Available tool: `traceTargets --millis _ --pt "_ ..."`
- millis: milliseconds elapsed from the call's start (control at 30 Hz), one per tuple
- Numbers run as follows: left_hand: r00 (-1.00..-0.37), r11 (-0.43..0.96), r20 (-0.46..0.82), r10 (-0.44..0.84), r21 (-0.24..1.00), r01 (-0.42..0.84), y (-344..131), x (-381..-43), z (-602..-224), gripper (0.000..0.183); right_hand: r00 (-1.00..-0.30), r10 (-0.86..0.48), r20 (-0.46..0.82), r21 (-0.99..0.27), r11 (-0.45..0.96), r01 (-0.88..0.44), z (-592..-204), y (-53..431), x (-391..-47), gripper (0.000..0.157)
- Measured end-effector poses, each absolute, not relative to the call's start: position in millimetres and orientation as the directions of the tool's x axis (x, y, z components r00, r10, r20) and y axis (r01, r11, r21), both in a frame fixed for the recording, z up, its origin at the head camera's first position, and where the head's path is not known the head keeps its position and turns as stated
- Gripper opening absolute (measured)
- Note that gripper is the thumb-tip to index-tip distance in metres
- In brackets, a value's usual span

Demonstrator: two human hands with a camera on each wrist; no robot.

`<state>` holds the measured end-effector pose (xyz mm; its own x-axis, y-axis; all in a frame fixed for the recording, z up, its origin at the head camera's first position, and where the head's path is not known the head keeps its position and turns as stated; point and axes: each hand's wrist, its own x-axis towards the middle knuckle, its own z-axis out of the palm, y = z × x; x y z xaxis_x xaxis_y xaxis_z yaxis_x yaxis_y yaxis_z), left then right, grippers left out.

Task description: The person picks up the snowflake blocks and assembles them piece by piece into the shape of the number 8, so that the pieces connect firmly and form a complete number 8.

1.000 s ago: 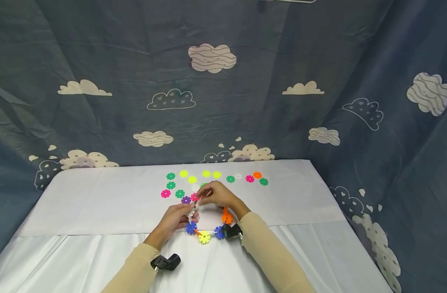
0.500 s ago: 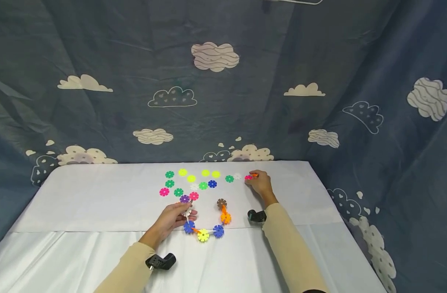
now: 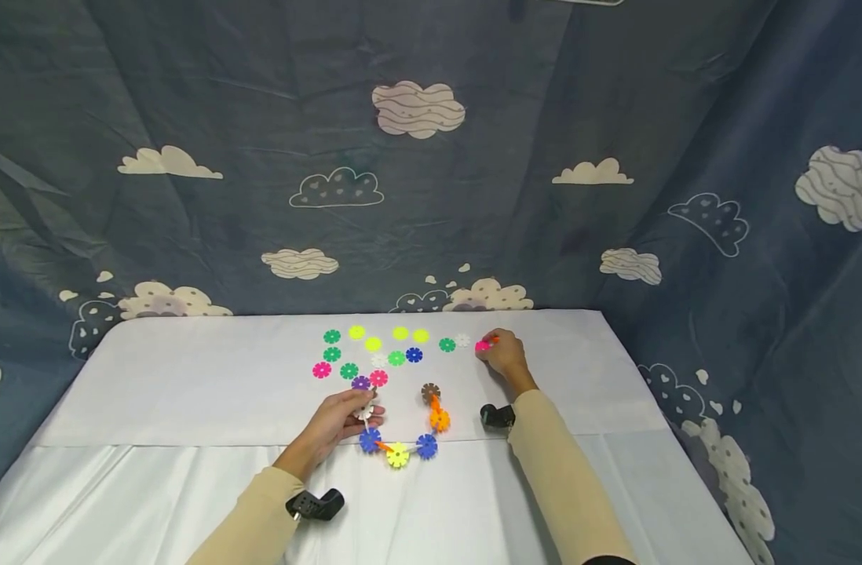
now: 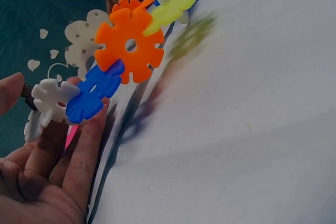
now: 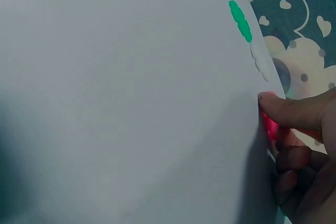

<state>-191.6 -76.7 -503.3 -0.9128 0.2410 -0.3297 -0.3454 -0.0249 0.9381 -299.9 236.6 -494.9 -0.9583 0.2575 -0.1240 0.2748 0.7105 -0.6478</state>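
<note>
In the head view my left hand [image 3: 335, 420] grips one end of a curved chain of slotted plastic snowflake discs at a white disc [image 4: 50, 100]. A brown piece [image 4: 28, 96] shows by the thumb. From there the chain runs through a blue disc [image 3: 370, 440], a yellow disc [image 3: 398, 455], another blue disc [image 3: 427, 446] and orange discs [image 3: 440, 420] to a brown disc [image 3: 431, 392] at the free end. At the right back, my right hand [image 3: 505, 355] pinches a pink disc [image 5: 270, 125], thumb over its edge. An orange disc [image 3: 495, 340] shows beside those fingers.
Loose discs lie across the white-covered table [image 3: 191, 392], including a green disc [image 3: 447, 344], a white disc [image 3: 462, 340], a dark blue disc [image 3: 414, 355] and a purple disc [image 3: 360, 383]. Behind the table hangs a dark cloud-print curtain [image 3: 473, 235].
My right hand has left the chain by my left hand and reached to the discs at the right back, where it now pinches the pink one. My left hand keeps holding the chain.
</note>
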Motion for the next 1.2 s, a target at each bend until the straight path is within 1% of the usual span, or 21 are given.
traceTargets --millis 233,400,467,600,700,800,967,1067,1200 --pt "-0.905 -0.068 -0.35 0.243 0.924 -0.376 -81.7 -186.3 -509.3 0.039 -0.98 0.181 -0.079 -0.675 0.714 0.186 -505.0 232.2 -289.4 0.032" --pt "-0.909 -0.082 -0.335 0.246 0.928 -0.364 -85.1 -182.6 -510.9 0.041 -0.992 0.128 -0.006 -0.744 0.662 0.09 -509.7 222.3 -282.7 0.024" --pt "-0.912 -0.094 -0.327 0.249 0.929 -0.359 -86.4 -183.0 -510.4 0.042 -0.992 0.122 0.027 -0.788 0.613 0.054 -505.9 213.1 -279.1 0.021" --pt "-0.914 -0.106 -0.311 0.259 0.932 -0.348 -88.9 -185.3 -509.3 0.042 -0.997 0.071 0.039 -0.882 0.471 -0.001 -491.4 185.6 -268.1 0.023" --pt "-0.917 -0.105 -0.31 0.251 0.933 -0.345 -88.4 -187.4 -508.3 0.04 -0.999 -0.035 0.024 -0.937 0.347 -0.034 -478.3 163.8 -258.3 0.028" --pt "-0.915 -0.102 -0.312 0.255 0.932 -0.347 -83.4 -189.8 -507.4 0.041 -0.991 -0.133 0.013 -0.957 0.285 -0.051 -469.1 147.9 -249.1 0.028" --pt "-0.909 -0.107 -0.295 0.294 0.935 -0.338 -75.8 -191.0 -506.5 0.044 -0.972 -0.234 0.022 -0.952 0.291 -0.092 -468.3 130.1 -239.7 0.022" --pt "-0.918 -0.1 -0.297 0.264 0.938 -0.333 -77.1 -189.9 -505.8 0.039 -0.956 -0.294 0.017 -0.957 0.274 -0.101 -471.6 118.8 -238.9 0.025" --pt "-0.919 -0.098 -0.304 0.251 0.937 -0.337 -78.0 -189.1 -505.6 0.038 -0.952 -0.307 -0.001 -0.96 0.267 -0.085 -475.3 110.2 -238.8 0.022"
